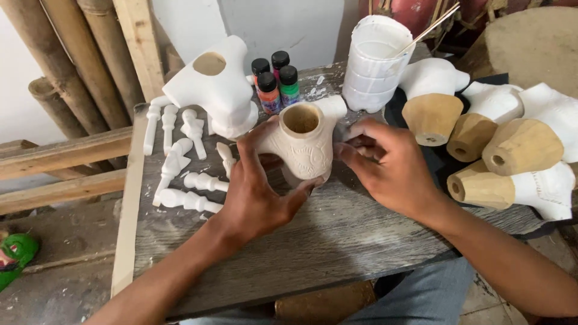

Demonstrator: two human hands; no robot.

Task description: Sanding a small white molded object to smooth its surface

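Note:
My left hand [256, 189] grips a carved, unpainted wooden torso piece [303, 144] with a round hole at its top, holding it upright over the grey wooden table [337, 235]. Its fingers wrap the left side and bottom of the piece. My right hand [388, 165] is at the piece's right side, fingers curled and touching its white-tipped arm stub [333, 106]. Whether the right hand holds anything small I cannot tell.
A white-primed torso [218, 84] and several white carved limbs [180, 162] lie at the left. Small paint bottles [274, 81] stand behind, beside a white plastic cup [374, 60] with a stick. Several part-white wooden torsos [512, 144] pile at the right. Bamboo poles [72, 66] lean at the far left.

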